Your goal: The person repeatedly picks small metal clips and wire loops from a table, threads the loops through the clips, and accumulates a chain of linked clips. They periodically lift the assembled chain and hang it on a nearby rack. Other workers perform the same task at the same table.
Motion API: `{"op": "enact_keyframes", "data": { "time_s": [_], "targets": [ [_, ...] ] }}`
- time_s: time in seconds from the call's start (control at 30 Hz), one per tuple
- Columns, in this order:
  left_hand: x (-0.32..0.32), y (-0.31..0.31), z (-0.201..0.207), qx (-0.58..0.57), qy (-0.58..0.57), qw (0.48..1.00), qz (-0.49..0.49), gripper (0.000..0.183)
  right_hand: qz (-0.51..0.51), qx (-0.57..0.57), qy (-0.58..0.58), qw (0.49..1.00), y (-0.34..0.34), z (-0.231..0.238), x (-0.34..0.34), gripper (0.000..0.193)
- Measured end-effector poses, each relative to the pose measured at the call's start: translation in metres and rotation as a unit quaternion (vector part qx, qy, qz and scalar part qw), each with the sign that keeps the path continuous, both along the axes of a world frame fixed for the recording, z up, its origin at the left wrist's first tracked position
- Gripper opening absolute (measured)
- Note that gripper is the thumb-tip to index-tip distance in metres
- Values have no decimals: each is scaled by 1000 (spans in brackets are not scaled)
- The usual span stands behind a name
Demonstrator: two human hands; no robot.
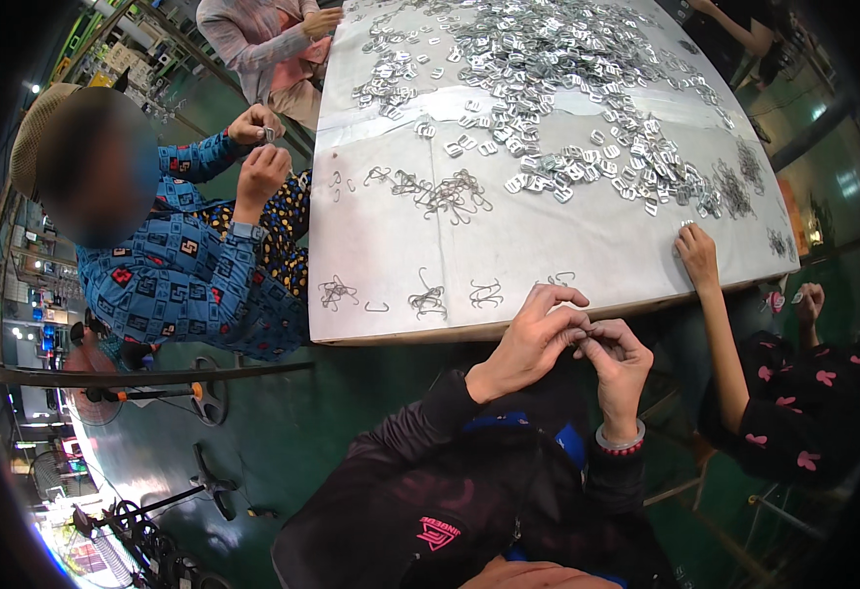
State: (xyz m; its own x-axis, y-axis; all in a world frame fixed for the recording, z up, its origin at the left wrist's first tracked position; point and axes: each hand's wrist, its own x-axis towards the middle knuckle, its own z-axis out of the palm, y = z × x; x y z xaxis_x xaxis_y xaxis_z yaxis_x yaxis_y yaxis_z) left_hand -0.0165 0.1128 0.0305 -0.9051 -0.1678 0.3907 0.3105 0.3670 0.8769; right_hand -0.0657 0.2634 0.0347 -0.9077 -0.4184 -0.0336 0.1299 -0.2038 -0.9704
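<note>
Just off the table's near edge, my left hand (533,339) and my right hand (619,365) meet, fingertips pinched together. Whatever small thing is between them is hidden by the fingers. Behind my left hand, a few bent wire hooks (560,279) lie on the white-covered table (538,240). Other small bunches of wire hooks (428,297) sit along the near edge to the left, with a bigger tangle of hooks (455,196) farther back. Many flat silver metal buckles (558,49) are heaped over the far half, spreading toward the middle.
A person in a blue patterned top (180,285) sits at the left, handling a buckle. At the right, a co-worker's arm (713,294) reaches onto the table. Another person (268,49) sits at the far left. Dark hook piles (734,187) lie along the right side.
</note>
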Motion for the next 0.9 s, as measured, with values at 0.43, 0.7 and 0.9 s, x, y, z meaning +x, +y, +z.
{"op": "enact_keyframes", "data": {
  "time_s": [0.43,0.7,0.9],
  "targets": [
    [5,-7,4,79,-28,996,8,10,67,313,546,774,-109,-65,-192,49],
    [17,-6,-2,69,-33,997,-1,11,17,322,529,785,-88,-112,-190,25],
    [12,5,-11,124,-49,991,-20,9,-2,67,31,997,-38,-62,-113,21]
  ]
}}
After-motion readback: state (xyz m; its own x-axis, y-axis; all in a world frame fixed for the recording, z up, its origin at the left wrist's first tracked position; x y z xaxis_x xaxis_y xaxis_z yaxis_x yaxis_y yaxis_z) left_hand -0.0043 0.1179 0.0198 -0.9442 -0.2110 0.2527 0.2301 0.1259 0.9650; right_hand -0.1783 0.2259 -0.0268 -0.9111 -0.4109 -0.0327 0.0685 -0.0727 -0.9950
